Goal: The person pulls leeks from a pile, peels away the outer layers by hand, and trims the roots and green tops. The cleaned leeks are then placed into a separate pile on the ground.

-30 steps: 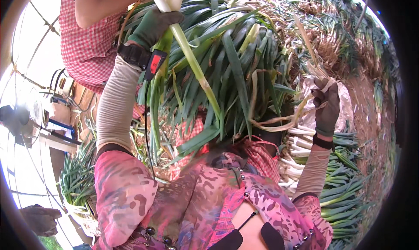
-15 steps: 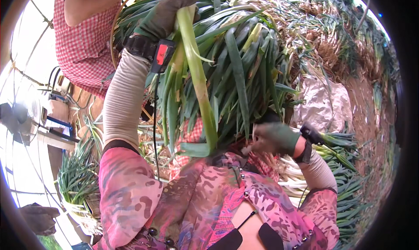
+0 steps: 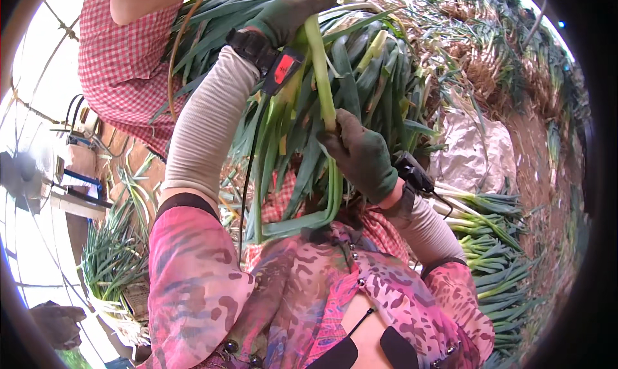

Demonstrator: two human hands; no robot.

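Observation:
In my gloved left hand (image 3: 283, 20) is a large green onion (image 3: 320, 73), gripped near its white end at the top of the view. Its stalk slants down toward me, and its green leaf bends sharply in front of my chest. My gloved right hand (image 3: 364, 153) is closed round the same stalk lower down, thumb and fingers pressed against it. Behind both hands spreads a thick heap of green onions (image 3: 380, 79), leaves drooping toward me. The onion's white tip is cut off by the upper edge.
A person in a red checked garment (image 3: 125, 66) sits close at the far left. To my right lie rows of green onions (image 3: 496, 266) and a crumpled pale sack (image 3: 476, 150). More onions (image 3: 112, 259) and a fan (image 3: 26, 176) stand at left.
My right hand has moved up and left from near my chest and closed round the stalk. My left hand has shifted right with the green onion.

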